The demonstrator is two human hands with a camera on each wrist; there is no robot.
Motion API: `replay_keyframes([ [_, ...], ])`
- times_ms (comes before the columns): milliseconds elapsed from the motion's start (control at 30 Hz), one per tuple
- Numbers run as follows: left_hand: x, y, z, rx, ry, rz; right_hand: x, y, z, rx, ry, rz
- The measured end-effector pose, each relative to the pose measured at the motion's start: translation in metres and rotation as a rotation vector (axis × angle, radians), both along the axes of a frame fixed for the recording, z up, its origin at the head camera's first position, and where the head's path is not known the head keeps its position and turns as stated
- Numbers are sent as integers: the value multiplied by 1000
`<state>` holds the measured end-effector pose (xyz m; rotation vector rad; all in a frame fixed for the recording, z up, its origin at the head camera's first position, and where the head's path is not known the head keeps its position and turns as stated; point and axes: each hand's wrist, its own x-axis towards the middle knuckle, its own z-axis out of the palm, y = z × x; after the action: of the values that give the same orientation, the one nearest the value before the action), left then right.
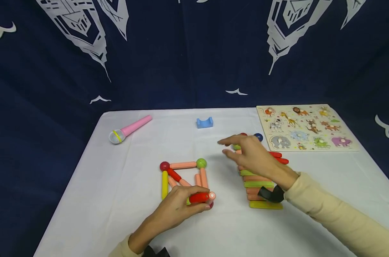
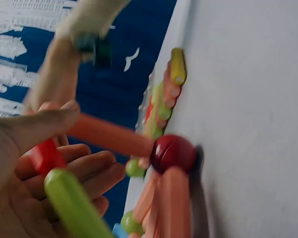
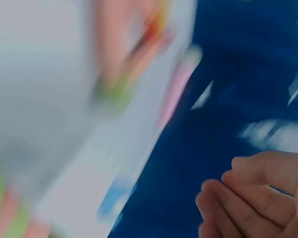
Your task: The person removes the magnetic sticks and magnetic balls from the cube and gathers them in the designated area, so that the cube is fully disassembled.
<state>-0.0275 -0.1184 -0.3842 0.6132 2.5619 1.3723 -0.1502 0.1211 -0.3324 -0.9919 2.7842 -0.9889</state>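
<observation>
My left hand (image 1: 176,205) pinches a red stick (image 1: 199,197) at the near right corner of a frame of toy building sticks and balls. An upright peach stick (image 1: 212,196) meets it there; in the left wrist view that peach stick (image 2: 111,135) slants from my thumb to a dark red ball (image 2: 174,153). The frame also has a crimson ball (image 1: 164,166), a green ball (image 1: 201,163) and a yellow stick (image 1: 164,185). My right hand (image 1: 255,153) hovers over a row of loose sticks (image 1: 258,184), fingers and thumb apart, holding nothing.
Behind the frame stands a blue cradle-shaped block (image 1: 205,123). A pink toy microphone (image 1: 130,129) lies at the back left, an animal puzzle board (image 1: 307,128) at the back right. Beside my right hand are a dark blue ball (image 1: 258,137) and red sticks (image 1: 281,160).
</observation>
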Motion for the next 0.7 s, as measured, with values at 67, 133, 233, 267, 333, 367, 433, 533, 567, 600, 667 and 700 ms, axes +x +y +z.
replay_keyframes([
  [67,1,-8,0,1,-6,-15,27,-10,8,-16,-36,102],
  [133,2,-16,0,1,-18,-31,48,-18,13,-3,-78,203],
  [233,4,-25,-1,9,-56,-52,70,-26,14,60,-103,306],
  [267,4,-27,-2,9,-68,-54,74,-28,13,79,-85,328],
  [333,4,-30,-4,23,-84,-60,80,-31,10,97,-2,376],
  [367,5,-30,-4,36,-89,-63,82,-33,7,99,51,396],
  [433,5,-31,-6,52,-81,-70,85,-35,4,88,167,431],
  [533,5,-31,-7,70,-67,-68,86,-37,0,68,313,466],
  [567,5,-31,-8,70,-61,-67,87,-38,-1,64,343,469],
  [600,5,-31,-8,67,-56,-66,87,-38,-1,62,365,470],
  [667,5,-31,-8,66,-55,-63,88,-39,-2,66,392,469],
  [700,5,-32,-8,64,-55,-63,89,-39,-2,68,404,469],
])
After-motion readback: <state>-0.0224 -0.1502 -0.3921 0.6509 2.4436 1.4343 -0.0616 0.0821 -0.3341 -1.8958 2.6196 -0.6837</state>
